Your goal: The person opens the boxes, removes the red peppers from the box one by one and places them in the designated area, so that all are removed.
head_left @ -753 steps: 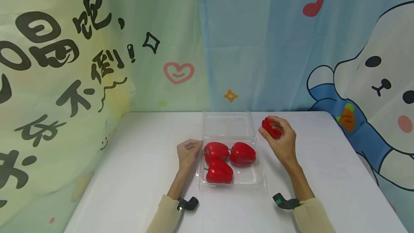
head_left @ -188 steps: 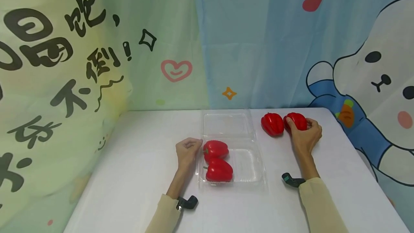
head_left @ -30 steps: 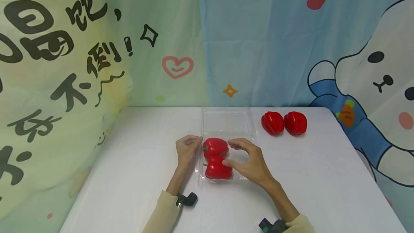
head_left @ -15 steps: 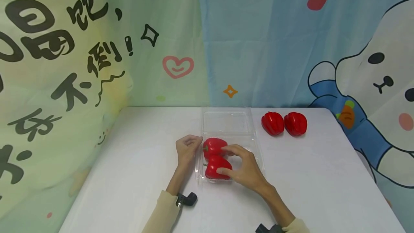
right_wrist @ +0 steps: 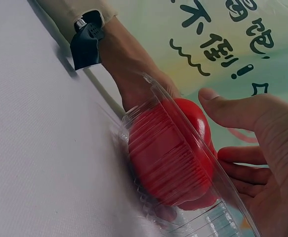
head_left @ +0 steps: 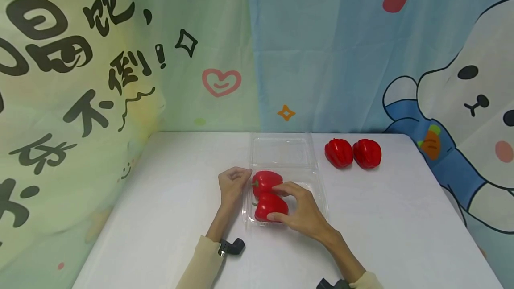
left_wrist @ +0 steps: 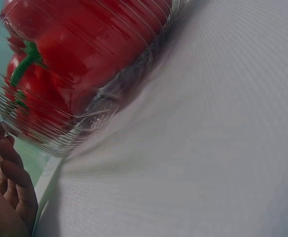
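Two red bell peppers lie in the clear plastic clamshell box, whose lid is folded back. My left hand pinches the box's left rim; the left wrist view shows these fingers at the plastic edge. Over the near bell pepper is my right hand, thumb on its near side and fingers towards the far bell pepper. In the right wrist view, background shows between the spread thumb and fingers, with no firm grip visible. The box wall partly covers a pepper there.
Two more red bell peppers, a left one and a right one, sit side by side at the back right of the white table. The box's lid lies flat behind it. A printed curtain hangs behind.
Two bell peppers from the box now lie on the table at the back right. My right hand has returned to the box and lowered slightly around the near pepper. The left hand stays put.
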The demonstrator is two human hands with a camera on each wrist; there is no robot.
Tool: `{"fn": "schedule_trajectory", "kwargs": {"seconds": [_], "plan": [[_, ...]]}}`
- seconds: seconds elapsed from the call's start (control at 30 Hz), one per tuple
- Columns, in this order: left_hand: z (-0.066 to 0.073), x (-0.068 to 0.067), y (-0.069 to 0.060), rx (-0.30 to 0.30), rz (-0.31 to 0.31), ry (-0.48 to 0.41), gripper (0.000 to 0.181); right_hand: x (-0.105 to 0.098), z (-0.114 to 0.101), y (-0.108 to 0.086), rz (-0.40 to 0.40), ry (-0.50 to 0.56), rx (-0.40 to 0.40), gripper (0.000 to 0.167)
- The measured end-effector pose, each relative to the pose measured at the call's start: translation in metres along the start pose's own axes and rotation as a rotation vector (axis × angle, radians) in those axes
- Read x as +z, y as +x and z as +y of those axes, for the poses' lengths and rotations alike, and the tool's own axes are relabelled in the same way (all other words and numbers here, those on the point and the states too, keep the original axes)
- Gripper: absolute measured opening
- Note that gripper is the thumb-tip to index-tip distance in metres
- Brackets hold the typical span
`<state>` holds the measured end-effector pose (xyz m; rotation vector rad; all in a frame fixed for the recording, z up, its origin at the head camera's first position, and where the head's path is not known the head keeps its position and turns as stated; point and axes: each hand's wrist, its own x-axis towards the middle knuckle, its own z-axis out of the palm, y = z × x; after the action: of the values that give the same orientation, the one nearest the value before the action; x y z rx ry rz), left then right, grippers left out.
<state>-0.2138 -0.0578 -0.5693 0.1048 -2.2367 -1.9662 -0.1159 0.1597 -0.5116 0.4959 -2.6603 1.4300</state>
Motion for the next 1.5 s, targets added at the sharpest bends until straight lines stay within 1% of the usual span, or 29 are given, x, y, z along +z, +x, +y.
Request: {"fn": "schedule_trajectory", "kwargs": {"seconds": [0.33, 0.63, 0.8, 1.03, 1.5], "plan": [[0.0010, 0.0003, 0.0017, -0.002, -0.005, 0.005, 0.017, -0.0004, 0.0000, 0.0006, -0.038, -0.034, -0.001, 0.075], [0.0000, 0.0001, 0.0012, -0.011, -0.006, 0.005, 0.017, 0.0008, 0.0000, 0.0003, -0.073, -0.054, 0.026, 0.074], [0.0006, 0.0000, 0.0002, -0.011, -0.003, 0.006, 0.017, 0.0012, -0.0003, -0.0006, -0.081, -0.046, 0.049, 0.074], [0.0009, 0.0000, 0.0000, -0.013, 0.002, -0.004, 0.017, 0.0020, 0.0007, -0.0007, -0.085, -0.046, 0.043, 0.074], [0.0010, -0.0002, 0.0006, -0.009, -0.001, -0.001, 0.018, 0.0015, 0.0006, -0.0003, -0.103, -0.062, 0.061, 0.076]]}}
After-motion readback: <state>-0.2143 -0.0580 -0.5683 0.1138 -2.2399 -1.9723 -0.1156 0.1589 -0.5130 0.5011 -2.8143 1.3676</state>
